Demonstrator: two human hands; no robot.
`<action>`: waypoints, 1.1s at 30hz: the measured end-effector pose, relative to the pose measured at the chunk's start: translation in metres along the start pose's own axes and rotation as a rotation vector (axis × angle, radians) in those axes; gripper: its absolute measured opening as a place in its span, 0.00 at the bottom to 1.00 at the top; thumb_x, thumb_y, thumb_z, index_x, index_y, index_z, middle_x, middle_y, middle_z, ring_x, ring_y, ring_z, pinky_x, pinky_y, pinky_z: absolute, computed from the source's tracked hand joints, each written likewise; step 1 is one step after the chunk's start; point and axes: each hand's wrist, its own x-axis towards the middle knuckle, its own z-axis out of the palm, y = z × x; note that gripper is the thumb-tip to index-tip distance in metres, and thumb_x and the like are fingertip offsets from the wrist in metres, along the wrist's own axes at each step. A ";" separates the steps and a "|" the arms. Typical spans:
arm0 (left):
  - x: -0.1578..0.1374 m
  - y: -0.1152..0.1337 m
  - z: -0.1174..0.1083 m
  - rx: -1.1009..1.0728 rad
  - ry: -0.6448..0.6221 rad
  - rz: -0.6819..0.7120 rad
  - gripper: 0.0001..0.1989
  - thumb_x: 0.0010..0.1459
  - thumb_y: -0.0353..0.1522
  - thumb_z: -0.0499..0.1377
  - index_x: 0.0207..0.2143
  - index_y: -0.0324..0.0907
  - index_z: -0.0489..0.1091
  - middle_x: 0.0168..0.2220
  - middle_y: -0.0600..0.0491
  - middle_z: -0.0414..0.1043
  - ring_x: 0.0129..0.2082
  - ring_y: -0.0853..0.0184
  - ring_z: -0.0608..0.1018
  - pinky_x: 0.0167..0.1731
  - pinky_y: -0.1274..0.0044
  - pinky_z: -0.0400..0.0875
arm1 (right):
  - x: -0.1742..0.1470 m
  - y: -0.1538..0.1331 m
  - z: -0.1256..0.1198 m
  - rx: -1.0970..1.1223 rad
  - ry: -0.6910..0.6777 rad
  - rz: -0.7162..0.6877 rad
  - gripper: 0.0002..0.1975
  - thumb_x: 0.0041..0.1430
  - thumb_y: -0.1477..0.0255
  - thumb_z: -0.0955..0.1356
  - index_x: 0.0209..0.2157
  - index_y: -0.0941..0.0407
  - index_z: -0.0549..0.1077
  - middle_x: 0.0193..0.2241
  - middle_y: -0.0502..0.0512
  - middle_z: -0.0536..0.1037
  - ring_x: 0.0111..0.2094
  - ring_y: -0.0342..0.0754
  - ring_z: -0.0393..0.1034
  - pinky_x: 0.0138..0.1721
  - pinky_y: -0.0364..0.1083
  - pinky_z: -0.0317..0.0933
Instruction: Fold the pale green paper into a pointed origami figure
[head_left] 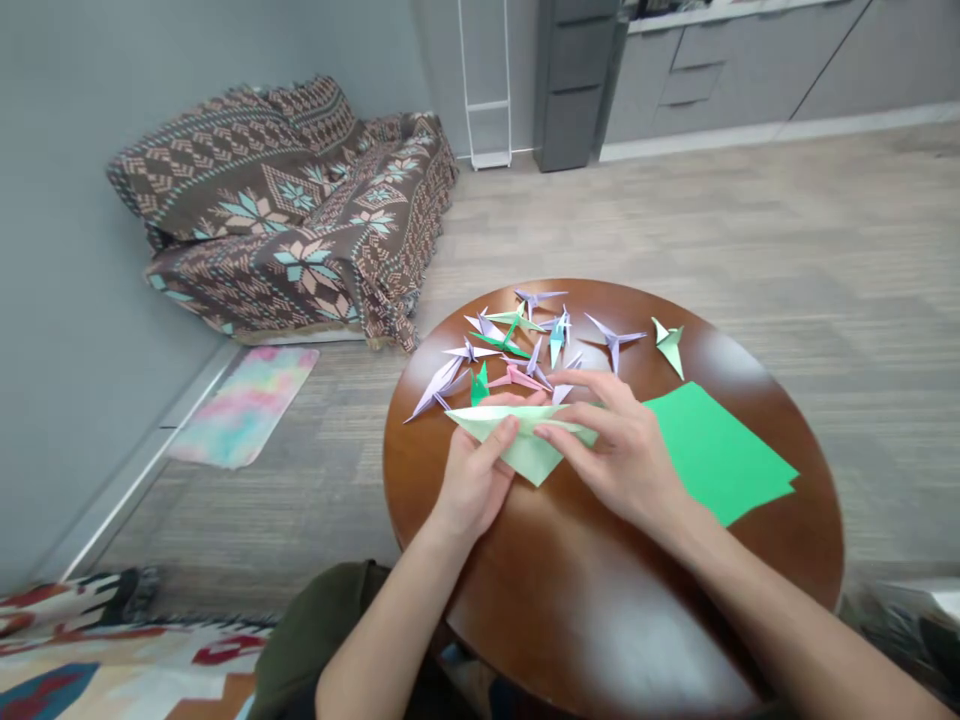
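A pale green sheet of origami paper (534, 460), folded to a triangle-like shape with its point down, is held above the round table. My left hand (480, 465) is closed on its left part, the thumb on the near face and the fingers behind. My right hand (619, 445) pinches the right part near the top edge, thumb in front; its index finger is raised over the paper. Just beyond my hands lie several folded paper cranes (517, 335) in purple, green, pink and blue. A light green crane (669, 347) sits apart at the right.
Green paper sheets (712, 455) lie stacked on the brown round table (600, 620), right of my hands. A sofa (300, 220) under a patterned throw stands at the back left, near a pastel mat (244, 405). Grey cabinets (720, 70) line the far side.
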 end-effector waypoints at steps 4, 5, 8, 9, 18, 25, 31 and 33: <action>0.000 0.002 -0.001 0.020 0.005 -0.036 0.10 0.56 0.33 0.71 0.39 0.40 0.78 0.42 0.47 0.85 0.48 0.56 0.85 0.53 0.66 0.77 | -0.001 0.003 0.001 0.078 -0.120 0.104 0.06 0.65 0.73 0.73 0.32 0.56 0.77 0.36 0.56 0.85 0.39 0.52 0.80 0.47 0.54 0.66; 0.000 0.002 -0.001 0.022 0.009 -0.042 0.09 0.56 0.33 0.71 0.38 0.40 0.78 0.42 0.47 0.85 0.47 0.57 0.85 0.51 0.67 0.78 | -0.001 0.003 0.001 0.091 -0.132 0.123 0.07 0.65 0.73 0.73 0.31 0.56 0.76 0.33 0.55 0.84 0.37 0.51 0.80 0.46 0.53 0.66; 0.002 0.003 -0.004 0.054 0.021 -0.015 0.09 0.55 0.34 0.71 0.38 0.41 0.78 0.43 0.47 0.84 0.43 0.59 0.85 0.46 0.70 0.79 | -0.001 0.002 -0.001 0.103 -0.136 0.145 0.08 0.64 0.74 0.73 0.30 0.56 0.74 0.30 0.53 0.83 0.34 0.50 0.78 0.46 0.54 0.65; 0.003 0.004 -0.006 0.083 0.028 0.013 0.10 0.55 0.34 0.71 0.38 0.41 0.78 0.43 0.48 0.83 0.41 0.61 0.85 0.44 0.72 0.79 | -0.001 0.002 -0.002 0.103 -0.133 0.147 0.08 0.64 0.74 0.73 0.30 0.56 0.74 0.30 0.52 0.82 0.34 0.50 0.78 0.48 0.54 0.65; 0.011 0.035 -0.032 0.698 -0.020 0.242 0.08 0.57 0.33 0.71 0.37 0.42 0.76 0.30 0.56 0.78 0.29 0.72 0.77 0.32 0.82 0.71 | 0.005 0.013 -0.026 0.073 -0.219 0.208 0.07 0.62 0.72 0.74 0.31 0.53 0.75 0.33 0.49 0.83 0.39 0.53 0.79 0.66 0.66 0.47; 0.009 0.042 -0.031 0.747 -0.030 0.161 0.08 0.51 0.34 0.74 0.28 0.40 0.80 0.29 0.52 0.82 0.28 0.70 0.79 0.31 0.80 0.73 | 0.009 0.013 -0.032 0.125 -0.232 0.292 0.09 0.63 0.70 0.73 0.28 0.53 0.73 0.32 0.50 0.82 0.38 0.53 0.77 0.60 0.62 0.55; 0.010 0.042 -0.027 0.748 0.041 0.207 0.11 0.48 0.34 0.76 0.26 0.40 0.78 0.22 0.54 0.77 0.20 0.73 0.73 0.22 0.82 0.66 | 0.010 0.008 -0.030 0.219 -0.215 0.348 0.12 0.61 0.71 0.73 0.25 0.53 0.70 0.31 0.50 0.81 0.38 0.53 0.76 0.48 0.54 0.62; 0.009 0.040 -0.026 0.709 0.053 0.228 0.11 0.48 0.34 0.76 0.26 0.40 0.77 0.23 0.54 0.78 0.22 0.72 0.75 0.24 0.81 0.69 | 0.010 0.007 -0.030 0.235 -0.199 0.365 0.13 0.60 0.71 0.73 0.24 0.53 0.69 0.30 0.51 0.80 0.37 0.53 0.75 0.45 0.53 0.62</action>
